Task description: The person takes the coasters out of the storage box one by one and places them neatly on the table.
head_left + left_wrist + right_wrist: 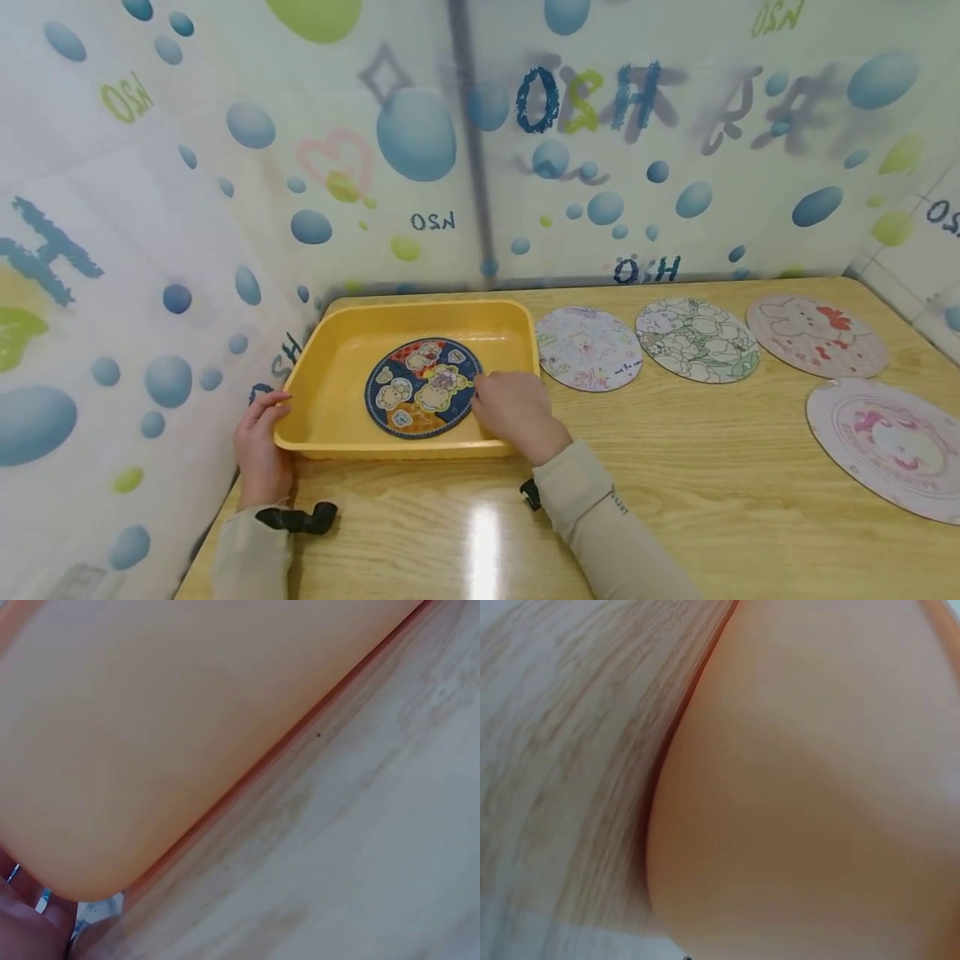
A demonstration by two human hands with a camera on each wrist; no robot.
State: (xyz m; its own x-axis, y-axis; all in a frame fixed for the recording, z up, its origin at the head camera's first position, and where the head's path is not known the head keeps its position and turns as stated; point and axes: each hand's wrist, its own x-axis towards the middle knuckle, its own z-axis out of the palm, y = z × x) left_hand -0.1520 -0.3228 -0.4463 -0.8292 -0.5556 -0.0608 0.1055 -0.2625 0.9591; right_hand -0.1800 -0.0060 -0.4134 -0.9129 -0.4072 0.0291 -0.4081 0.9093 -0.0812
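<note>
A round dark blue mat [423, 387] with cartoon bears and a stitched-looking border lies inside the yellow tray [322, 375]. My right hand [517, 412] reaches over the tray's front right corner and pinches the mat's right edge, its fingertips partly hidden. At the front left corner, my left hand [262, 446] holds the tray's rim, fingers bent over it. In the left wrist view, part of that hand [34, 930] shows beside the tray's rounded corner [97, 855]. The right wrist view is filled by the tray's outer wall [802, 780], with the hand out of sight.
Several more round mats lie right of the tray: a pale sketched one [588, 348], a green floral one [697, 340], a pink rabbit one [817, 336] and a white-pink one [892, 446]. Patterned curtains [480, 167] rise behind and left of the wooden table [675, 500].
</note>
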